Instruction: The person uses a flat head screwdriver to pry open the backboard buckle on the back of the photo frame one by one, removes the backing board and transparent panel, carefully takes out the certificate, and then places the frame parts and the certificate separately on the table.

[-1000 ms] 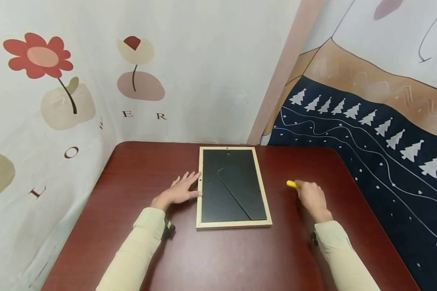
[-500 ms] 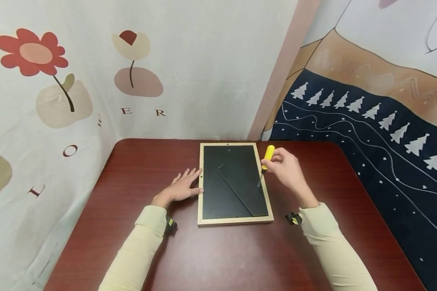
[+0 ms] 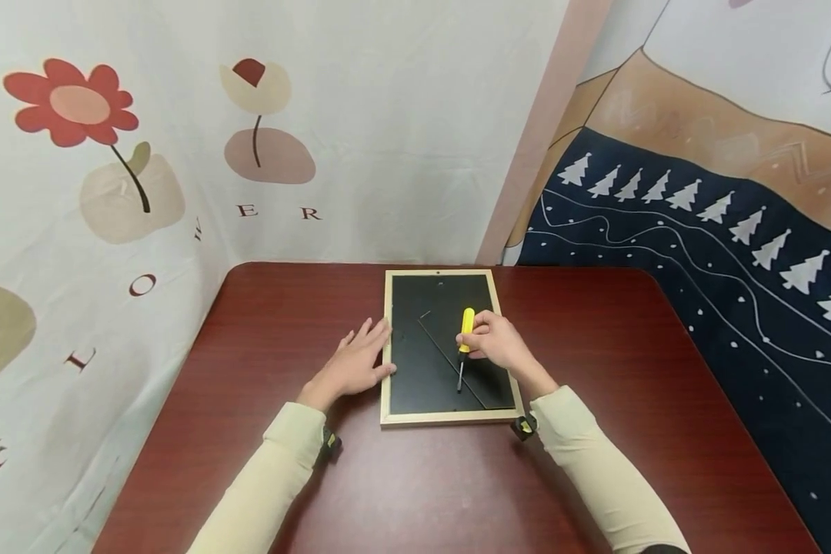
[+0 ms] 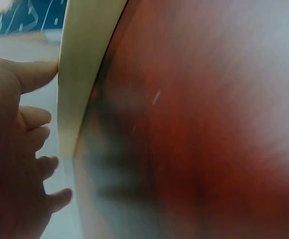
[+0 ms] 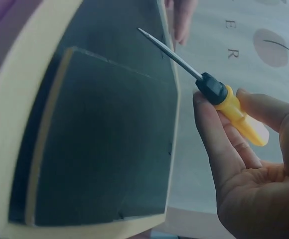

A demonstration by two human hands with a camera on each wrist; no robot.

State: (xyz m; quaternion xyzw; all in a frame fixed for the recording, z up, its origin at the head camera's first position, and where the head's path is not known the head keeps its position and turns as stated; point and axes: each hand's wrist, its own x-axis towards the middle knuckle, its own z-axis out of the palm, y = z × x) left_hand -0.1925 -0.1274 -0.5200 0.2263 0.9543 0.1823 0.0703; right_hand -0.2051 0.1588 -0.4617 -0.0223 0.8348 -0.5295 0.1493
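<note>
A picture frame (image 3: 415, 362) with a light wood border and a black back lies face down on the table, its stand leg running slantwise across the backing. My left hand (image 3: 355, 362) rests at the left border with fingers spread and straight; the thumb touches the wood in the left wrist view. Above the backing, my right hand (image 3: 496, 341) pinches a screwdriver (image 3: 467, 329) by its yellow handle between thumb and fingers. The screwdriver's metal shaft (image 5: 172, 55) slopes away from the hand, and its tip appears apart from the backing in the right wrist view.
The dark red wooden table (image 3: 284, 300) carries the frame near its far edge. Behind stands a white curtain (image 3: 388, 154) printed with flowers and letters. A dark blue cloth (image 3: 665, 261) with white trees hangs at the right.
My right hand has come in from the right side of the table with the screwdriver, passed the frame's right border, and now is over the backing. My left hand stays at the left border.
</note>
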